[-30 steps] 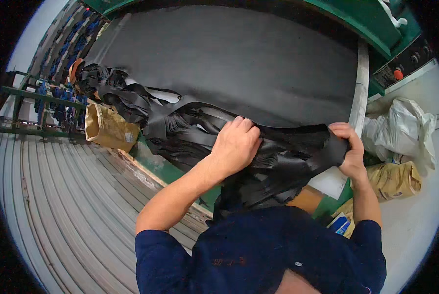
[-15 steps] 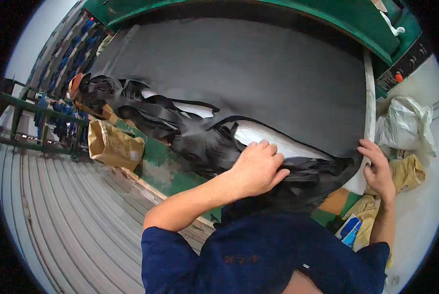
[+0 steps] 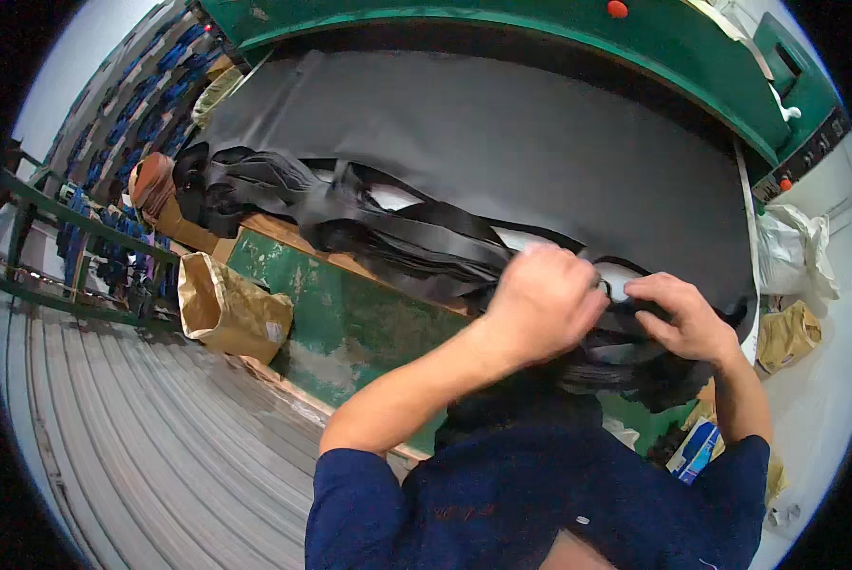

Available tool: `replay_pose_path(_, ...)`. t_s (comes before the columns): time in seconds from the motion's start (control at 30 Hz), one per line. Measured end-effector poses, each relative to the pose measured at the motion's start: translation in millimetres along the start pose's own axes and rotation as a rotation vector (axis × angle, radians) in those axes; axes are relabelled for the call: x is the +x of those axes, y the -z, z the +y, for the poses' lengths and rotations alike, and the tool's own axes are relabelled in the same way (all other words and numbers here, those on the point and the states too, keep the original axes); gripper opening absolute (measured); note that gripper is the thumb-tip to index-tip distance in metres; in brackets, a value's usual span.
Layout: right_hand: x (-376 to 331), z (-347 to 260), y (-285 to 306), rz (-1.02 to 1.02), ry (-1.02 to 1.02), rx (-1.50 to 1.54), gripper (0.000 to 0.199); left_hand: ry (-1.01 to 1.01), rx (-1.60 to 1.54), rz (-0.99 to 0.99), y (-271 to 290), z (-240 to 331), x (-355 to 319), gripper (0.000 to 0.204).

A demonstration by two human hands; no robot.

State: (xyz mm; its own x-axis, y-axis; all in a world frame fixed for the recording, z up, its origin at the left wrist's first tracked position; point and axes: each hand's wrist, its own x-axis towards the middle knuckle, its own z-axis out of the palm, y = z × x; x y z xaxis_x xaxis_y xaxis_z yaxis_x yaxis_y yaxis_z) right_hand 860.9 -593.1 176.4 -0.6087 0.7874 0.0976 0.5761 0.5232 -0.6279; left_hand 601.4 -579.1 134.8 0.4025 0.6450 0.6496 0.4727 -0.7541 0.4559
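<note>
A wide black sheet (image 3: 502, 133) of leather-like material covers the table. Along its near side run frayed black strips and stacked layers (image 3: 407, 233), with pale gaps showing between them. My left hand (image 3: 549, 294) is closed at this near edge, its curled fingers on a black strip; the fingertips are partly hidden. Just to its right, my right hand (image 3: 682, 318) reaches toward it with fingers forward and thumb apart, touching or very near the strip edge. Between the hands a small dark loop surrounds a white spot; I cannot tell what it is. More black layers hang below the right hand.
A green machine beam (image 3: 483, 30) spans the far side. At the left stand an open gold-coloured bag (image 3: 240, 309), a stack of brown pieces (image 3: 152, 180) and a green railing (image 3: 84, 228). White sacks (image 3: 792, 252) and another gold bag (image 3: 789, 337) are at the right.
My right hand has left the sheet's right corner and come left, close to the left hand. The left hand has shifted right along the strips. The view has moved a little as well.
</note>
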Motion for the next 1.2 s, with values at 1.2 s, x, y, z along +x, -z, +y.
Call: replay_pose_path(1.2,344.0,-129.7,-131.8,0.011,-0.457,0.515,0.033,-0.035,0.049,-0.396,285.6,-333.3,-86.0,0.029)
